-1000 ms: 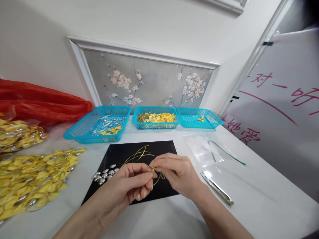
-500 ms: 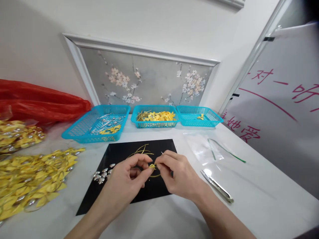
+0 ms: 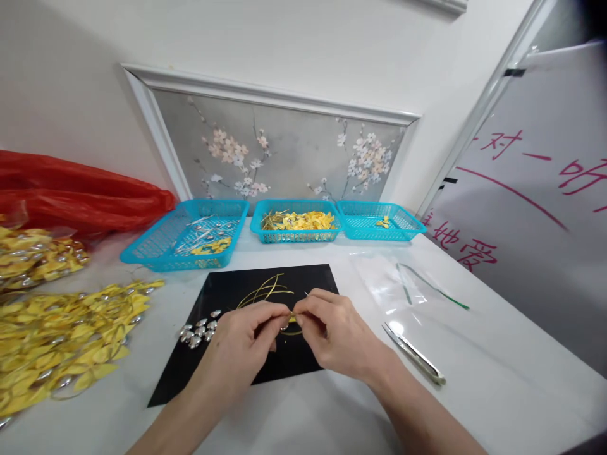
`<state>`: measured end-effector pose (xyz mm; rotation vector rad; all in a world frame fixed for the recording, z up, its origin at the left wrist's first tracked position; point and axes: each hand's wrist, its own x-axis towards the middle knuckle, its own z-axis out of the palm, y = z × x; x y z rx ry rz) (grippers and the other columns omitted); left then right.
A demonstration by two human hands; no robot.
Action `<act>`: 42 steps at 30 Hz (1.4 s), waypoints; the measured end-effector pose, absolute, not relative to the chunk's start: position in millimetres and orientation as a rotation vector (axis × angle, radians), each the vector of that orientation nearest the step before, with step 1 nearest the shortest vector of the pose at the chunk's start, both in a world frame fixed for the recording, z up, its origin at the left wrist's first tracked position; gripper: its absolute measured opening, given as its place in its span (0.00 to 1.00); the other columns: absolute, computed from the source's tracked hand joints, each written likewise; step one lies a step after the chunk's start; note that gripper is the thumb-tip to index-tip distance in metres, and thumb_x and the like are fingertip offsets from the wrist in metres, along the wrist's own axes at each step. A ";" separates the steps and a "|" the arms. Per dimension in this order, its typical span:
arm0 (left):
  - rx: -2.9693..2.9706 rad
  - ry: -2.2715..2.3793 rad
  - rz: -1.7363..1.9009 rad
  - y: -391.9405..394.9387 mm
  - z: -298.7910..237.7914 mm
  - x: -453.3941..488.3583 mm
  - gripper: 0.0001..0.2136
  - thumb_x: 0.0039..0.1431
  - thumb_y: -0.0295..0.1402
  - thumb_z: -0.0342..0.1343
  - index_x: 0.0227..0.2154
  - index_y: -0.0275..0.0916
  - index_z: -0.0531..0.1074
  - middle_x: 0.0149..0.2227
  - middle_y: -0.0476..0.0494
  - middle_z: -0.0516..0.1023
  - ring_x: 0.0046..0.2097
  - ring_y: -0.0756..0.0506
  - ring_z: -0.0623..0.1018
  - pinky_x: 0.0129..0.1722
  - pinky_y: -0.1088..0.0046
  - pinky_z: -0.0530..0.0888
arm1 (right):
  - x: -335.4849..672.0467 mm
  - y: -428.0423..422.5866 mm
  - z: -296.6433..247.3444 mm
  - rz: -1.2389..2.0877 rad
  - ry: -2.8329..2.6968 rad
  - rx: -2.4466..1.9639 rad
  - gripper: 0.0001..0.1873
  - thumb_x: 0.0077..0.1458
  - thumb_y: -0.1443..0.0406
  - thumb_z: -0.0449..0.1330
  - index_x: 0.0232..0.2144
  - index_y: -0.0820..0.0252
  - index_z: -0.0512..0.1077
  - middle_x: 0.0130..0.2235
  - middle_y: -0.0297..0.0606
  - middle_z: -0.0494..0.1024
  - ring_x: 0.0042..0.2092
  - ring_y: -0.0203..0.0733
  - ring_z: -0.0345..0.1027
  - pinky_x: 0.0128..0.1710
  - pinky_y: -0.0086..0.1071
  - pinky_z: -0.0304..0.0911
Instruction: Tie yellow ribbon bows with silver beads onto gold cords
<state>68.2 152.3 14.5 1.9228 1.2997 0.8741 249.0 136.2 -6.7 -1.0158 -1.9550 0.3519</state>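
Note:
My left hand (image 3: 246,344) and my right hand (image 3: 332,332) meet fingertip to fingertip over a black mat (image 3: 227,379). Between them they pinch a small yellow ribbon piece with a thin gold cord (image 3: 291,316) looped below it. More gold cords (image 3: 266,292) lie on the mat just beyond my fingers. A cluster of silver beads (image 3: 196,332) sits on the mat's left part, beside my left hand.
Metal tweezers (image 3: 415,354) and a clear plastic bag (image 3: 398,287) lie right of the mat. Three blue baskets (image 3: 152,246) (image 3: 256,224) (image 3: 403,227) line the back. Heaps of yellow ribbon pieces (image 3: 57,341) and a red bag (image 3: 71,196) are on the left.
My hands have moved slightly away from me over the mat. My left fingers have shifted from a curled grip to a fingertip pinch on the yellow piece.

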 end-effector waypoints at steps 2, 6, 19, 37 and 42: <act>1.881 1.296 0.840 158.2 14.1 62.8 0.08 0.57 0.36 0.58 0.29 0.44 0.82 0.26 0.50 0.82 0.27 0.45 0.77 0.29 0.72 0.71 | 250.4 139.0 -7.2 0.410 -1.906 -1.070 0.10 0.62 0.69 0.54 0.35 0.61 0.76 0.29 0.34 0.71 0.27 0.34 0.65 0.26 0.27 0.60; 1.829 1.263 0.772 170.9 14.8 48.3 0.09 0.56 0.39 0.61 0.27 0.43 0.83 0.30 0.47 0.84 0.35 0.41 0.79 0.36 0.70 0.71 | 256.3 150.9 -19.9 0.504 -1.784 -1.277 0.13 0.68 0.67 0.52 0.36 0.62 0.75 0.30 0.34 0.74 0.30 0.34 0.69 0.29 0.27 0.64; 1.579 1.272 0.738 172.9 1.8 46.0 0.09 0.47 0.41 0.66 0.23 0.40 0.82 0.24 0.47 0.80 0.30 0.41 0.77 0.29 0.71 0.70 | 227.9 161.8 -65.1 0.622 -1.846 -1.684 0.10 0.67 0.59 0.59 0.42 0.61 0.74 0.41 0.37 0.77 0.38 0.38 0.74 0.39 0.35 0.73; 1.126 1.151 0.655 170.3 16.2 44.3 0.13 0.42 0.41 0.74 0.28 0.37 0.84 0.31 0.46 0.81 0.34 0.49 0.77 0.37 0.77 0.77 | 227.4 144.1 -30.1 0.505 -1.745 -1.128 0.09 0.56 0.74 0.56 0.26 0.60 0.71 0.27 0.32 0.68 0.27 0.34 0.61 0.25 0.28 0.54; 1.060 1.087 0.679 165.3 20.6 46.5 0.12 0.40 0.39 0.75 0.26 0.38 0.84 0.32 0.46 0.82 0.35 0.50 0.78 0.38 0.78 0.78 | 229.4 138.1 -23.3 0.514 -1.686 -1.029 0.08 0.59 0.71 0.55 0.28 0.60 0.72 0.28 0.34 0.69 0.27 0.34 0.61 0.26 0.28 0.54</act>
